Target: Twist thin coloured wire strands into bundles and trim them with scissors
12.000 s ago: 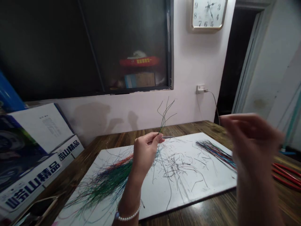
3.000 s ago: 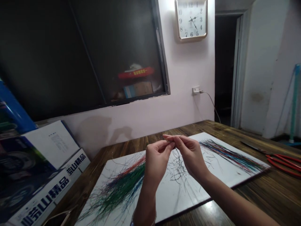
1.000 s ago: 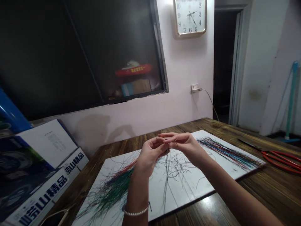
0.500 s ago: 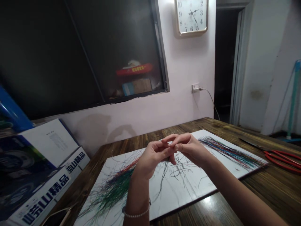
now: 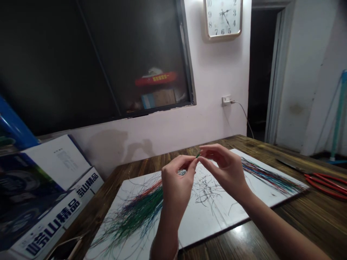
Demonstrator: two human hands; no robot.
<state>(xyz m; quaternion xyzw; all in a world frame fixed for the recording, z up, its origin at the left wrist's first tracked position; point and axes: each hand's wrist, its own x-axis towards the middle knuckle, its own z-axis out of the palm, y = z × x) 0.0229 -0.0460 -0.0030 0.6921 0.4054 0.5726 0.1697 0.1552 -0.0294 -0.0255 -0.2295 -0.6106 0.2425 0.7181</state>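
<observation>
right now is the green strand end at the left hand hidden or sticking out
Sticking out: the green strand end shows beyond the pinching left hand.

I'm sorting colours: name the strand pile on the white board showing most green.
The wide, splayed pile of thin strands on the left, mostly green; the narrow right bundle is multicoloured, the scattered middle scraps dark.

- Left hand: bare, small-boned, with slender, tapering fingers.
- Left forearm: bare where it shows, narrow and smooth.
- Bracelet: a pale sliver on the left arm, mostly out of view at the bottom.
- Right hand: bare, equally slim, its back rounded.
- Right forearm: bare, long, widening away from the hand.
</observation>
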